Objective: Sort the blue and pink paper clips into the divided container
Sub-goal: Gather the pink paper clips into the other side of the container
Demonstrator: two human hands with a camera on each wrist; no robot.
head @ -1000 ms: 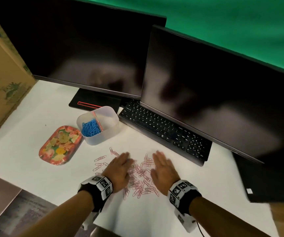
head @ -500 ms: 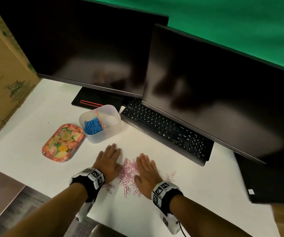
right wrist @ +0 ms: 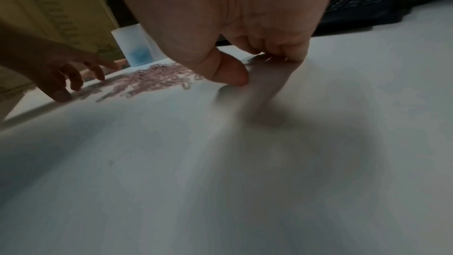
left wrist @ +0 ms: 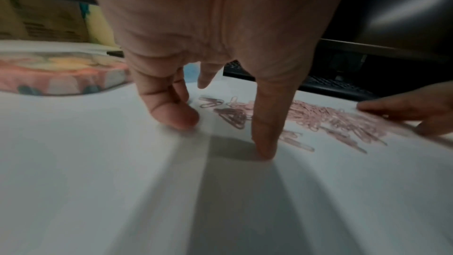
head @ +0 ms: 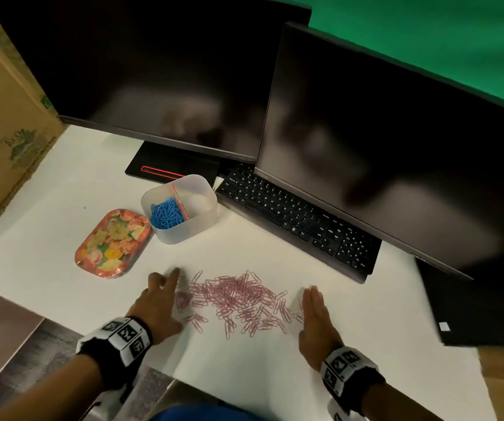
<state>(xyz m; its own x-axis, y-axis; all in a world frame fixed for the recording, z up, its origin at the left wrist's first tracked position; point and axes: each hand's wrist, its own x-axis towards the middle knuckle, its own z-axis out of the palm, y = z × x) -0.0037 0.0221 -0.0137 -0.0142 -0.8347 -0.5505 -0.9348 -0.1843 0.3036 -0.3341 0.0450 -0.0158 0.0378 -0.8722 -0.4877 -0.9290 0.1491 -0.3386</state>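
Observation:
A heap of pink paper clips (head: 238,296) lies on the white desk between my two hands, also seen as the pink heap (left wrist: 326,117) and the pink heap (right wrist: 157,79). My left hand (head: 159,296) rests on the desk at the heap's left edge, fingers spread and holding nothing. My right hand (head: 316,317) stands on its edge at the heap's right side, fingers straight and together. Farther back stands the translucent divided container (head: 202,208); blue paper clips (head: 165,214) fill its left half, and the right half looks empty.
A floral tray (head: 112,243) lies left of the container. A black keyboard (head: 299,220) and two dark monitors (head: 396,147) stand behind. A cardboard box (head: 4,123) is at the far left. The desk's front edge (head: 71,326) runs near my left wrist.
The hands first pushed the scattered pink clips together into a tighter heap, then drew apart to either side of it. The view has also shifted slightly.

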